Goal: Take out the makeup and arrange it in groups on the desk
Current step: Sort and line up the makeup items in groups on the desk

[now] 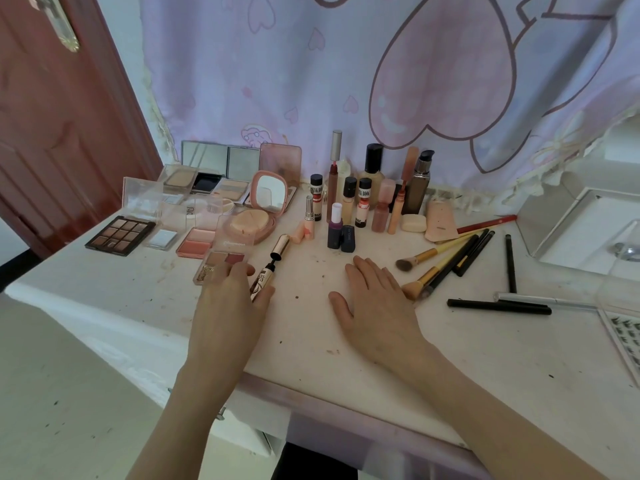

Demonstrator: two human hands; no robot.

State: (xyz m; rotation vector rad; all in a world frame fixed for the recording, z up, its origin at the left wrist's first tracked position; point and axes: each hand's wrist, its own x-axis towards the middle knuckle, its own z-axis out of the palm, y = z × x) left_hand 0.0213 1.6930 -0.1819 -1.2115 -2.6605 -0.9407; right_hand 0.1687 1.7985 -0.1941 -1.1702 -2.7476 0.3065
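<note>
- The makeup was already laid out on the bench [138, 306] in three groups, so sorting looked nearly done.
- Palettes and compacts were gathered at the left: a dark eyeshadow palette [120, 234], a blush pan [194, 242] and an open round compact [263, 207] with its mirror tilted up; flat cases were probably kept together because they lie stable.
- Bottles and tubes [363, 192] were stood upright in a cluster at the back centre, against the curtain [311, 64], likely to save space and keep the caps visible.
- Brushes [440, 258] and black pencils [498, 306] were laid flat at the right, roughly fanned; long thin items roll, so lying down suited them.
- The left hand [230, 299] was curled around a mascara tube [272, 265], with its fingertips also touching a small clear-lidded palette [221, 261]; which one was being placed cannot be told.
- The right hand [374, 306] was pressed flat on bare bench, fingers straight, holding nothing, probably as a brace.
- The mascara sat between the palette group and the bottles, not yet clearly in either.
</note>
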